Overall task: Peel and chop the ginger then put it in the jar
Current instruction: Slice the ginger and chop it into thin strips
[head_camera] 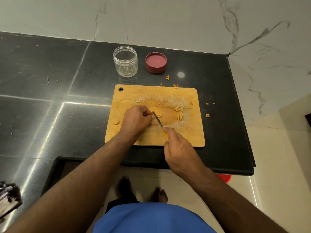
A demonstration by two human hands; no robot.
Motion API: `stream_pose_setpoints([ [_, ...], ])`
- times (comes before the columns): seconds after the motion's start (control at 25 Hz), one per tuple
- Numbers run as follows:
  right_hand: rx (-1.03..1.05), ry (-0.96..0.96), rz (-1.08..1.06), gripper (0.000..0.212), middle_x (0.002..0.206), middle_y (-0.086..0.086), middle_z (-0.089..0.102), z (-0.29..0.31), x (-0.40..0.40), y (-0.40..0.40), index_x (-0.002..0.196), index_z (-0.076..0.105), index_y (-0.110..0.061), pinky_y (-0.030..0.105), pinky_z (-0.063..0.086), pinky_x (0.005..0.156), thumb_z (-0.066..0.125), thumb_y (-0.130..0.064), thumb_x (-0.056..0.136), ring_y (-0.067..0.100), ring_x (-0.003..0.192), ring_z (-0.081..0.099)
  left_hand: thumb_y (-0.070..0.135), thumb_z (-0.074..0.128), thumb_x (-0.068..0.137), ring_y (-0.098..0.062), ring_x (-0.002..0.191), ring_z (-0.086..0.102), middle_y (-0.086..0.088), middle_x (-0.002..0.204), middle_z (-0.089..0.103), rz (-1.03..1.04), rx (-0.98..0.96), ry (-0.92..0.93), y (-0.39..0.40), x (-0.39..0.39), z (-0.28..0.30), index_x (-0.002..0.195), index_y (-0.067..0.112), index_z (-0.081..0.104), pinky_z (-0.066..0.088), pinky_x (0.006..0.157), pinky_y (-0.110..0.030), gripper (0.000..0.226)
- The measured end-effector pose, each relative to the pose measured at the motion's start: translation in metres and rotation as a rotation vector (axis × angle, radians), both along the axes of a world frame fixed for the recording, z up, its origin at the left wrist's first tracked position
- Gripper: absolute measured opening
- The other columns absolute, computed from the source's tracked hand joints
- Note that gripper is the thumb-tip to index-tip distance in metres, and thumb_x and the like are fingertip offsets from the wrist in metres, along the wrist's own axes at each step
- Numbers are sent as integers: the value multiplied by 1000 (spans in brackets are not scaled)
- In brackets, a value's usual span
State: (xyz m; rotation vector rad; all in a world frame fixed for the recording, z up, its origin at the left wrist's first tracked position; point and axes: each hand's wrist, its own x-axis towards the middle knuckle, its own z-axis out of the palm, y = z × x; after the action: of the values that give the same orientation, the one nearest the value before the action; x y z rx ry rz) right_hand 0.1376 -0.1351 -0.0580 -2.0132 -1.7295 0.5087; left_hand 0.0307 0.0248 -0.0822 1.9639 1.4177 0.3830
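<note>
Hidden: ginger piece mostly covered by left hand, mid-board.
Left hand: fingers curled, pinching the ginger.
Right hand: gripping knife; yellow handle largely concealed.
Jar: open, behind board, on surface.

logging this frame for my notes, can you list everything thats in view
jar: one, clear, lid off, behind the board
lid: one, maroon, right of the jar
cutting board: one, wooden, on the black counter
ginger sticks: several, yellow, right part of the board
ginger slices: a few, left edge of the board
peel scraps: several, on the counter by the board
knife: one, yellow handle
left hand: steadies ginger
right hand: grips the knife
</note>
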Motion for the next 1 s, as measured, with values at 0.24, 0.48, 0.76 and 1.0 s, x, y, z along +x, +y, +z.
stream_pose_setpoints([
  [0.24, -21, -20, 59, 44, 107, 7, 58, -12, 1, 6, 143, 39, -9, 39, 53, 70, 40, -9, 98, 19, 79, 57, 22, 69, 90, -7, 81, 61, 7, 92, 73, 3, 7, -3, 0, 0, 1, 94, 20, 78, 40, 59, -16, 10],
  [0.48, -84, 71, -12, 42, 102, -1, 60, -6, -1, -20, 143, 36, -22, 36, 53, 71, 39, -17, 101, 13, 80, 59, 24, 69, 91, -6, 82, 61, 8, 90, 72, -2, -3, -1, -1, 0, 2, 93, 21, 77, 41, 60, -17, 9],
  [0.76, 6, -54, -40, 43, 120, 6, 59, 5, 7, -29, 142, 44, -7, 25, 51, 78, 32, -12, 101, 16, 95, 60, 22, 66, 93, -7, 87, 60, 7, 98, 71, -15, -31, 6, -1, -1, 6, 102, 18, 76, 44, 70, -22, 14],
  [1.0, 36, 0, 46, 43, 120, -2, 56, -9, 5, -9, 142, 41, -12, 6, 38, 75, 39, -10, 100, 0, 85, 45, 21, 68, 91, -6, 80, 59, 7, 92, 71, 14, -14, 10, -3, 0, 5, 95, 19, 77, 40, 58, -17, 10],
])
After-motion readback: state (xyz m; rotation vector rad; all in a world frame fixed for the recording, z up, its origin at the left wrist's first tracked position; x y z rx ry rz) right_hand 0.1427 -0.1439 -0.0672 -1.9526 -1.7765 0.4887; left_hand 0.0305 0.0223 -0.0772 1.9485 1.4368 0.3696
